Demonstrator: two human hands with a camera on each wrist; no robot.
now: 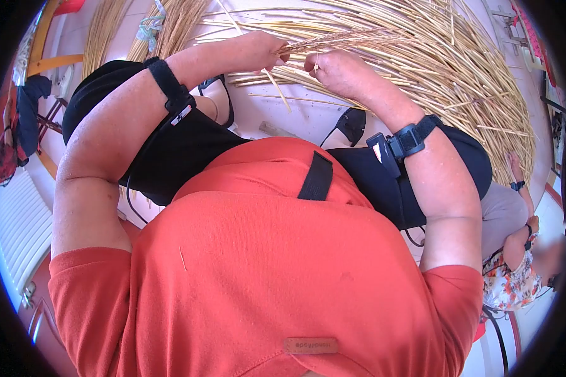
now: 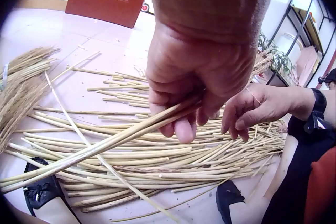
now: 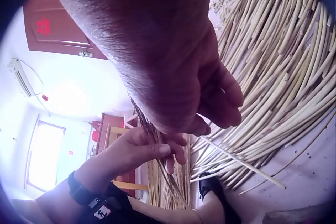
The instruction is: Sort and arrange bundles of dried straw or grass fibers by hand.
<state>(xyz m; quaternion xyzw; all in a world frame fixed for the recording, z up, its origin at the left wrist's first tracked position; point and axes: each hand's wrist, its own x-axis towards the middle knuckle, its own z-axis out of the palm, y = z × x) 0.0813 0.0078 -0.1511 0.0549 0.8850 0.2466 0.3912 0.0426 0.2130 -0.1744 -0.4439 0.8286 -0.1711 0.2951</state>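
Observation:
In the left wrist view, my left hand [image 2: 197,77] grips a few thin stalks [image 2: 113,142] with curled fingers. Their feathery tops [image 1: 352,40] point right above my right hand in the head view. My right hand [image 1: 341,74] is just to the right of the left one, its fingers loosely bent. A thin pale strand [image 2: 254,96] lies across that hand; whether it is pinched cannot be told. From the right wrist, the right hand [image 3: 184,87] partly covers the held bundle [image 3: 152,132]. A pale single stalk [image 1: 275,89] slants below the left hand.
Many cut stalks [image 1: 459,81] are spread over the floor ahead and to the right. Feathery bundles [image 1: 179,28], one tied with a bluish strip [image 1: 149,30], lie at the upper left. My shoes [image 2: 44,187] are near the stalks. Another person [image 1: 516,251] sits at the right.

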